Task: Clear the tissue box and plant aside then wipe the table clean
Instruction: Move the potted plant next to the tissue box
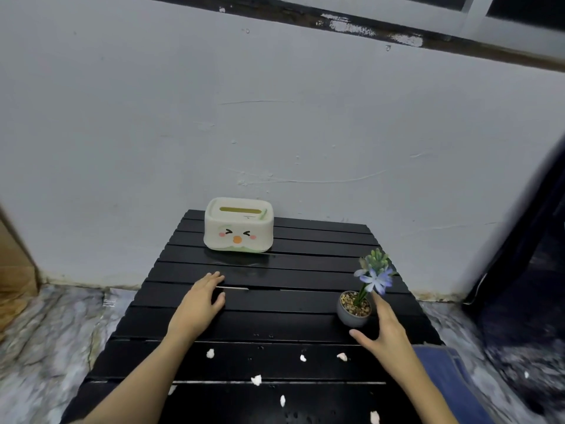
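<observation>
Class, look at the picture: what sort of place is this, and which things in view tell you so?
Probably a corner of a home, perhaps a balcony: a black slatted table against a scuffed painted wall, a cartoon-faced tissue box, and a small potted plant.

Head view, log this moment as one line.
right hand open beside plant | left hand open over table | tissue box untouched | scraps remain

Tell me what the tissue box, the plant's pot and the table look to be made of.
Tissue box: likely plastic, matte cream, with rounded moulded corners and a printed cartoon face.
Pot: probably ceramic or cement, dull grey with no shine, topped with small pebbles; the plant looks artificial, though that is uncertain.
Table: black slats with a glossy finish that mirrors the box; painted wood or metal, cannot tell which.
</observation>
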Tool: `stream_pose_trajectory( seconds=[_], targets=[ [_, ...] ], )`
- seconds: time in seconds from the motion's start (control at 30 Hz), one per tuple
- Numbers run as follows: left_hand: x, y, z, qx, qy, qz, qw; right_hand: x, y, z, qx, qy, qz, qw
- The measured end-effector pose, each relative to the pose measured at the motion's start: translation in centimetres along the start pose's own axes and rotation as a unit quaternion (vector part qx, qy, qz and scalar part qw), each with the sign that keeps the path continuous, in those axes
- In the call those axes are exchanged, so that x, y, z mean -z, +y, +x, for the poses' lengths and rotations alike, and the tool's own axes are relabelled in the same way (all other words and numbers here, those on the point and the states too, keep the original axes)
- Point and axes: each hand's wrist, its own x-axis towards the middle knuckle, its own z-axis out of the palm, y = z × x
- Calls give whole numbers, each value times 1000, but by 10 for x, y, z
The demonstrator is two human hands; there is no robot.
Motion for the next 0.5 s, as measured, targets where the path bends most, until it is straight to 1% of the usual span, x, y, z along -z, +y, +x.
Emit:
stream_pose_trajectory(
  seconds=[0.13, 0.27, 0.5],
  targets=[
    [1, 1, -1, 3, -1, 2, 1000, -7, -1, 15, -21, -8, -1, 1000],
    [0, 0, -1, 6, -4, 5, 1000, -12, 3, 21, -26, 3, -8, 1000],
    [-1, 1, -1, 7, -3, 7, 1000, -16, -7, 37, -9, 22, 9, 1000]
  ],
)
